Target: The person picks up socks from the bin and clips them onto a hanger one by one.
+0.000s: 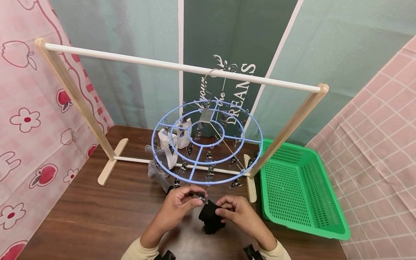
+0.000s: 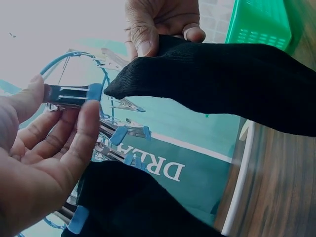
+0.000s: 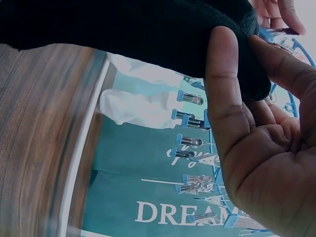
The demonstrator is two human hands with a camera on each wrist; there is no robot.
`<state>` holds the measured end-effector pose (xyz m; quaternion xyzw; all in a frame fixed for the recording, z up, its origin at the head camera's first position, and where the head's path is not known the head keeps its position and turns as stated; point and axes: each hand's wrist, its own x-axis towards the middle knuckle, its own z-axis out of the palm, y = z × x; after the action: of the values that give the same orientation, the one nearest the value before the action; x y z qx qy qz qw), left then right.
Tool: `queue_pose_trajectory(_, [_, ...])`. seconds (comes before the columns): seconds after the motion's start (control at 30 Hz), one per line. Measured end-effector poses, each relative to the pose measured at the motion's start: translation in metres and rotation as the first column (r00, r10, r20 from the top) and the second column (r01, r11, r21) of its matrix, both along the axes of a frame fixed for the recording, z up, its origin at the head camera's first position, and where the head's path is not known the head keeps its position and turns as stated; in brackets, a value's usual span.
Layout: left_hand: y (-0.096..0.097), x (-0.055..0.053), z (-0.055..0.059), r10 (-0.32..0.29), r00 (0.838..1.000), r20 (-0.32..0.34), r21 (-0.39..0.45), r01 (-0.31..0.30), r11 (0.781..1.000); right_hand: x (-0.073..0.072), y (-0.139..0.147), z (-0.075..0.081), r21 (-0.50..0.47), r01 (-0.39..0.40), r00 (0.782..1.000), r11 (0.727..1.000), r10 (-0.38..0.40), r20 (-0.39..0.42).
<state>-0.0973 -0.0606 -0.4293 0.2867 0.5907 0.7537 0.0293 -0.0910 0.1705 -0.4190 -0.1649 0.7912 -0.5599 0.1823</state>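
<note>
A black sock (image 1: 212,217) hangs from the fingers of my right hand (image 1: 238,213), which pinches it near one end. My left hand (image 1: 178,204) grips a metal clip with blue tips (image 2: 71,95) between thumb and fingers. In the left wrist view the sock's end is right by the clip's tips; whether they touch I cannot tell. Above both hands is a blue round clip hanger (image 1: 196,169), hooked over a white rod (image 1: 130,60). Another black sock (image 2: 133,197) hangs from a clip in the left wrist view.
White socks (image 1: 169,151) and a grey sock (image 1: 158,177) hang on the hanger's left side, among several unused clips. A wooden stand (image 1: 78,97) holds the rod over the brown table (image 1: 84,220). To the right stands a green basket (image 1: 325,233).
</note>
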Motion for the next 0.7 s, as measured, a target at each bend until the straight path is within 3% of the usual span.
queue_pose_trajectory(0.23, [0.0008, 0.0011, 0.0006, 0.092, 0.995, -0.03, 0.006, -0.092, 0.996, 0.0017, -0.0015, -0.001, 0.014, 0.018, 0.999, 1.0, -0.017, -0.037])
queue_pose_trajectory(0.47, [0.0023, 0.0022, 0.0021, 0.234, 0.967, -0.103, -0.001, -0.235, 0.972, 0.0021, -0.0044, 0.0017, 0.026, 0.04, 0.996, 0.999, -0.038, -0.078])
queue_pose_trajectory(0.6, [0.0029, 0.0022, 0.0021, 0.263, 0.955, -0.136, 0.006, -0.265, 0.964, 0.0033, -0.0069, 0.0027, 0.077, 0.062, 0.98, 0.995, -0.046, -0.193])
queue_pose_trajectory(0.7, [0.0039, 0.002, 0.0007, 0.279, 0.951, -0.137, 0.027, -0.277, 0.96, 0.0045, -0.01, 0.0019, 0.11, 0.101, 0.943, 0.989, -0.06, -0.329])
